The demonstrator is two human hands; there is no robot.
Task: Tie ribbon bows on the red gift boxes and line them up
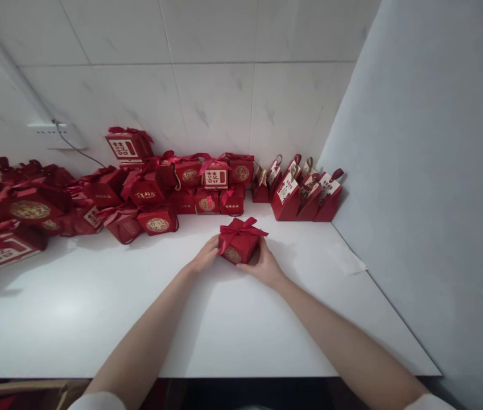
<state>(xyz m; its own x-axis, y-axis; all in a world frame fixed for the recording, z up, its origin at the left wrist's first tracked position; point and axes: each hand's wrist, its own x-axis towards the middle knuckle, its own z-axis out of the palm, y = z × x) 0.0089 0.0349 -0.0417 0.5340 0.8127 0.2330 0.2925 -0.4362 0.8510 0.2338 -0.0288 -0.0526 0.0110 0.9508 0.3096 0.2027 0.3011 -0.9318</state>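
Note:
A red gift box [241,242] with a ribbon bow on top and a gold round print on its front stands between my hands on the white table [241,330]. My left hand [206,256] is against its left side, the fingertips partly behind it. On the right side, my right hand [265,265] grips it, with the thumb along the lower front edge and the other fingers hidden behind. Just behind the box are stacked red gift boxes [207,201] with ribbons and gold prints.
Triangular red boxes [307,196] with loop handles stand at the back right by a pale panel [429,171]. More red boxes [28,205] are piled at the left. Behind runs a tiled wall [211,91] with a power strip [56,135] and cable. A cardboard box [23,393] sits below the front edge.

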